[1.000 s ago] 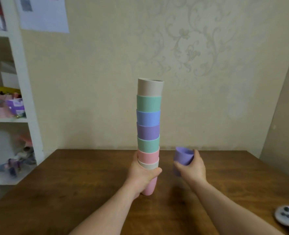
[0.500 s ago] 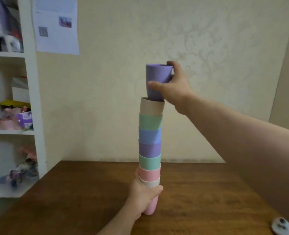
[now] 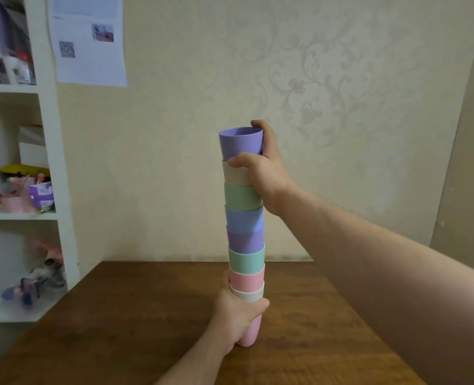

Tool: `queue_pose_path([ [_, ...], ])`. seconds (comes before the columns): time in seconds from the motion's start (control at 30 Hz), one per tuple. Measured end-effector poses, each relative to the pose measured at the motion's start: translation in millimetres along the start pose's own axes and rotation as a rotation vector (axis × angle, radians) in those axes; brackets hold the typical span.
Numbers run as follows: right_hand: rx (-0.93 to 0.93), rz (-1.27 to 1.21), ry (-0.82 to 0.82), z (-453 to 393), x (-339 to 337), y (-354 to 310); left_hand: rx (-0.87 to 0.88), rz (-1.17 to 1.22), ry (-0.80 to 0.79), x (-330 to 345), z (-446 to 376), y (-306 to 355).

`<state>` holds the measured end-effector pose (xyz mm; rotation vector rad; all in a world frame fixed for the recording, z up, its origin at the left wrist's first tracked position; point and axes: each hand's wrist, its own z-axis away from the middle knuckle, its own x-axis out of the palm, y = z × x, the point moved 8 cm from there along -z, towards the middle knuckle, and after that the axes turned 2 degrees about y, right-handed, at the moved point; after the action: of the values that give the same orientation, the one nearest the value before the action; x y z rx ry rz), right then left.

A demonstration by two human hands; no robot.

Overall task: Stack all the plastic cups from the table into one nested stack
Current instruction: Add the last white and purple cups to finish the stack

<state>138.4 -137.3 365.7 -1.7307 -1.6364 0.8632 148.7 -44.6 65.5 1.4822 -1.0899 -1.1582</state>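
Fingers (image 3: 238, 162) of our right hand (image 3: 266, 173) wrap the purple cup (image 3: 241, 144) to seat it at frame centre; our left hand (image 3: 237, 315) grips the stack (image 3: 245, 259) low, steadying it on the counter (image 3: 119, 315).

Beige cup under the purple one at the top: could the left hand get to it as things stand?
Probably not: the left hand is wrapped around the stack's bottom cups, steadying them, and the right hand already covers the beige cup.

Soft dim light, blurred edges
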Motion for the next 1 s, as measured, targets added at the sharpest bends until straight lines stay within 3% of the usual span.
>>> queue_pose_path([
  [0.3,0.070,-0.127,0.005,-2,-4,16,0.021,-0.010,0.003,0,1,2],
  [0.67,0.012,-0.033,-0.101,13,-6,24,-0.003,-0.141,-0.064,3,6,-7],
  [0.87,0.374,0.229,-0.200,132,-27,179,-0.017,-0.265,-0.093,0,15,-50],
  [1.0,0.481,0.273,-0.125,184,-28,244,-0.018,-0.281,-0.081,8,3,-49],
])
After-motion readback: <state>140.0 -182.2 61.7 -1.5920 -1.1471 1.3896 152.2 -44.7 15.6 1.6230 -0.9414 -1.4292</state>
